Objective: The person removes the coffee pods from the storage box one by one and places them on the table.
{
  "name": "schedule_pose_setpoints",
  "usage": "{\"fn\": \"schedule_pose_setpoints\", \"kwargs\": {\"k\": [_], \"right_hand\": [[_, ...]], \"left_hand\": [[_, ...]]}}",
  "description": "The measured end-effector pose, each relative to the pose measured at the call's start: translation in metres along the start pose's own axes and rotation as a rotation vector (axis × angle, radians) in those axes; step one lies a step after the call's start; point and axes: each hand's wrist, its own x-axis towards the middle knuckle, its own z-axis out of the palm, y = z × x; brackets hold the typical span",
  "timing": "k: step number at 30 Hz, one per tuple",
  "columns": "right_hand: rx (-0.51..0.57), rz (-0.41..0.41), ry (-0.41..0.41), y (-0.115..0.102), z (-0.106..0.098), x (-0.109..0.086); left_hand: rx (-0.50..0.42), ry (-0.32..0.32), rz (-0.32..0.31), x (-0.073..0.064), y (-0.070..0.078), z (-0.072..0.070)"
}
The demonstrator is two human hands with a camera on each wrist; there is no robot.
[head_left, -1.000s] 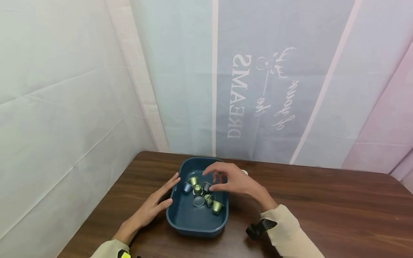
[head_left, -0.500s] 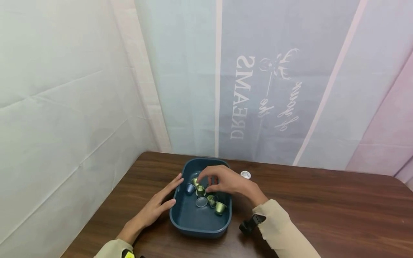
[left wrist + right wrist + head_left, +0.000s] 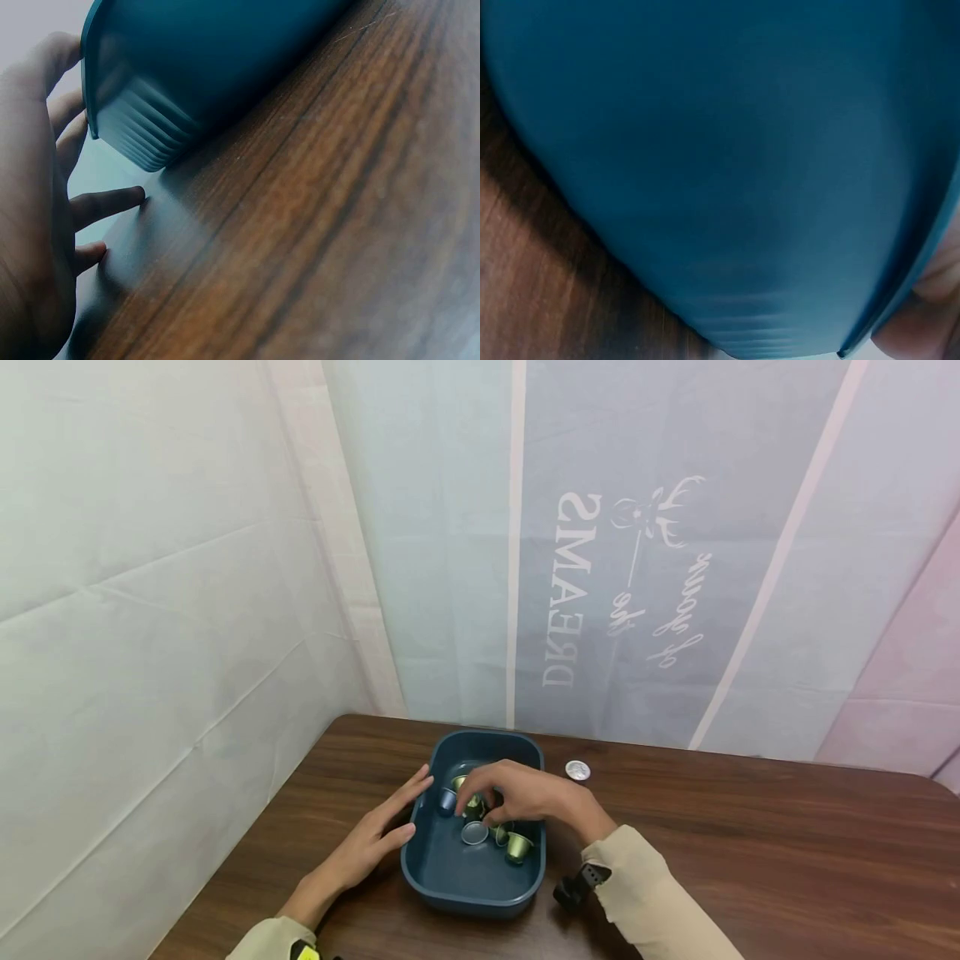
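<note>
In the head view a blue tray holds several small coffee capsules. My right hand reaches over its right rim, forefinger and thumb bent down on either side of a green capsule. I cannot tell whether they pinch it. A green-gold capsule lies to the right, a blue capsule to the left and a pale round disc in front. My left hand rests along the tray's left side, fingers extended; the left wrist view shows fingertips at the rim. The right wrist view mostly shows tray wall.
A silvery-white round piece lies on the brown wooden table, right of the tray's far end. Behind the table hangs a printed cloth, and a pale cloth wall stands on the left.
My right hand has moved lower and nearer, to the green capsule, and covers the dark capsule seen earlier. The white piece on the table has come into full view. My left hand stays at the tray.
</note>
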Motion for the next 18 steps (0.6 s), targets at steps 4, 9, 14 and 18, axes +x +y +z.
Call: {"fn": "schedule_pose_setpoints", "kwargs": {"k": [4, 9, 14, 18], "right_hand": [[-0.045, -0.017, -0.022, 0.000, 0.004, 0.004], [-0.064, -0.050, -0.039, -0.001, 0.008, 0.009], [-0.041, -0.022, -0.067, -0.003, 0.010, 0.010], [-0.007, 0.009, -0.077, -0.003, 0.011, 0.010]], "left_hand": [[0.004, 0.001, 0.004, 0.000, -0.001, 0.001], [-0.006, -0.001, -0.005, -0.001, -0.001, 0.001], [-0.003, 0.000, -0.008, 0.000, 0.000, 0.001], [0.000, 0.001, -0.012, -0.001, 0.000, 0.001]]}}
